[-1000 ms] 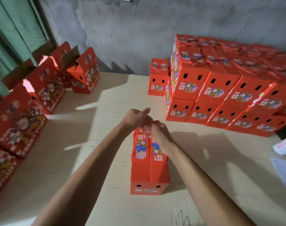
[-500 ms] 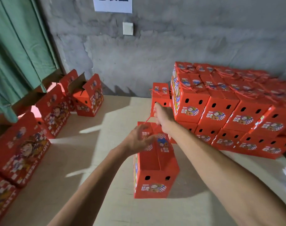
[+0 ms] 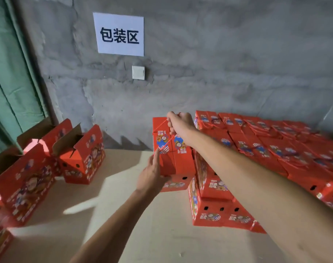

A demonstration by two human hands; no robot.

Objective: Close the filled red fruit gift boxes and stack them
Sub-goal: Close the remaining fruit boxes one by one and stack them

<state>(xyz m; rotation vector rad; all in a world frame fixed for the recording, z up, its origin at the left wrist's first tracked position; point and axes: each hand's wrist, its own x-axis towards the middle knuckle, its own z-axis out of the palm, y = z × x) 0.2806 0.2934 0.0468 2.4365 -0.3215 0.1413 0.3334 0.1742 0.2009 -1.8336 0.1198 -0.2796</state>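
Left hand (image 3: 151, 177) steadies a closed red gift box (image 3: 173, 160) while the right hand (image 3: 180, 123) lifts it by its cord.

On the left of the tabletop (image 3: 123, 215) stand open boxes (image 3: 82, 158) with flaps up, before a green curtain (image 3: 12, 82). A paper sign (image 3: 118, 34) and a white switch (image 3: 138, 72) hang on the grey wall. The left hand lies with fingers nearly straight against the box's near left edge. The carried box hangs above the tabletop, long axis running away from the camera, its holed end panel facing the viewer. The right hand is fisted around the red cord handle (image 3: 161, 124) above it. Just beside it on the right rises the stack of closed boxes (image 3: 256, 158), two layers deep.
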